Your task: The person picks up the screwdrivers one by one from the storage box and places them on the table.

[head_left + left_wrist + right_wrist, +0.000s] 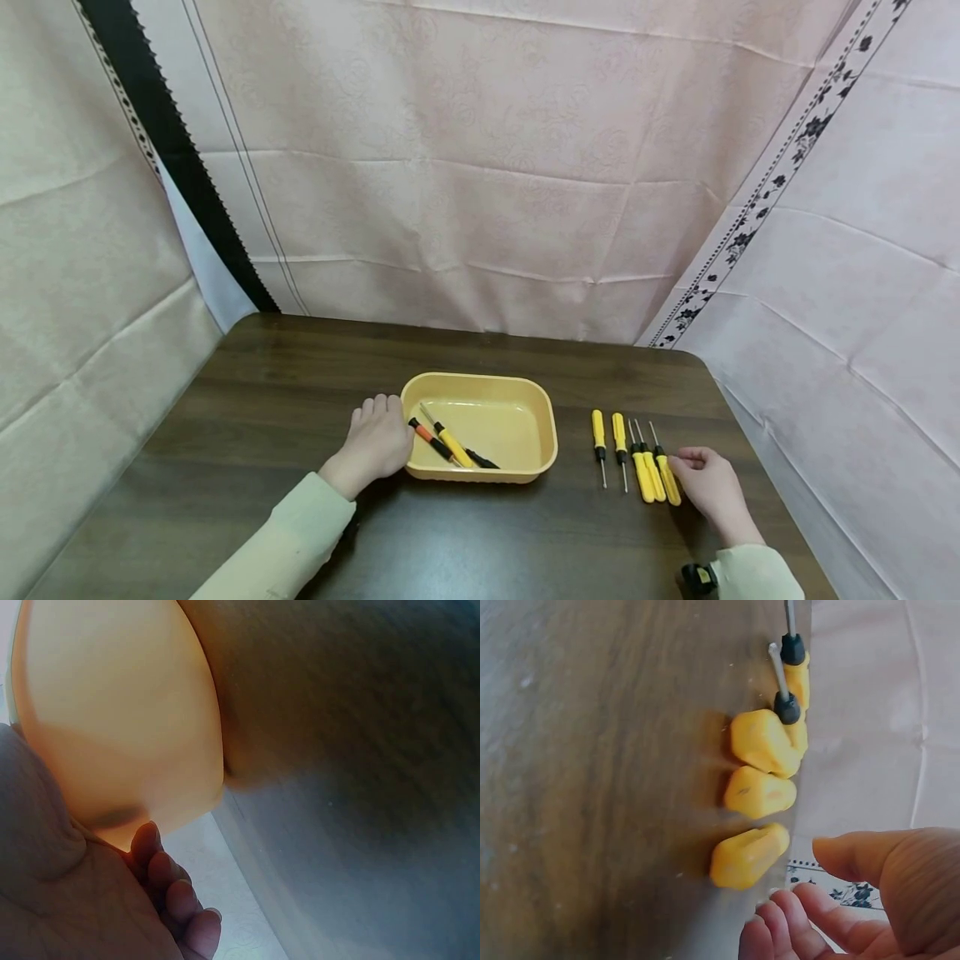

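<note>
A yellow plastic tray [517, 478] stands mid-table. My left hand [378, 435] holds its left end, with fingers against the outside of the wall [142, 697] and the thumb hidden from sight. Inside lie a yellow-handled screwdriver [453, 446], an orange-and-black one [431, 439] and a black piece partly covered. To the right, several yellow-handled screwdrivers lie in a row. My right hand [708, 483] is beside the rightmost screwdriver [667, 479]; in the right wrist view, thumb and fingers are spread apart near its handle [750, 856], holding nothing.
Beneath everything is a dark wooden table [247, 417] with rounded far corners. Pale cloth [487, 208] hangs behind it and on both sides. Two screwdrivers in the row point toward me; the others point away. A black device [697, 577] sits at my right wrist.
</note>
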Motion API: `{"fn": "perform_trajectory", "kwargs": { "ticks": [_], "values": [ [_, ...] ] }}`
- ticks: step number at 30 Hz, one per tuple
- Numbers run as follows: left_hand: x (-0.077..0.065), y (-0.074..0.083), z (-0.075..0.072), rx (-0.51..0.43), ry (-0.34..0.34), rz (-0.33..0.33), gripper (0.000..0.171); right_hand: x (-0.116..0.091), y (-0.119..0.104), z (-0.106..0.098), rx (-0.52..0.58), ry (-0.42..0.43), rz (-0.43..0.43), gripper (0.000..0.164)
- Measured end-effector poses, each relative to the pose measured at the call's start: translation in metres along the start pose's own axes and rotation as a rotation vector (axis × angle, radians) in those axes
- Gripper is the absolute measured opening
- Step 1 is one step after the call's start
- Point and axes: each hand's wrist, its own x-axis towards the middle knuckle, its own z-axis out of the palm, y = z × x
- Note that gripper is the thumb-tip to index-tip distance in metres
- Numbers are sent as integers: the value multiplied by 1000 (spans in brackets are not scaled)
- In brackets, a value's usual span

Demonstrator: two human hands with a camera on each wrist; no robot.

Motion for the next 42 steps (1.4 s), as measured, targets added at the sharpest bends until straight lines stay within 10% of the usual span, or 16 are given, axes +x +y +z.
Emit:
{"fn": "perform_trajectory", "kwargs": {
  "ticks": [20,42],
  "values": [
    [0,-2,2,0,5,-7,27,-18,-100,18,91,-61,-192,60],
    [2,-3,4,1,-9,-10,28,-35,-183,107,193,-184,-408,42]
  ]
}}
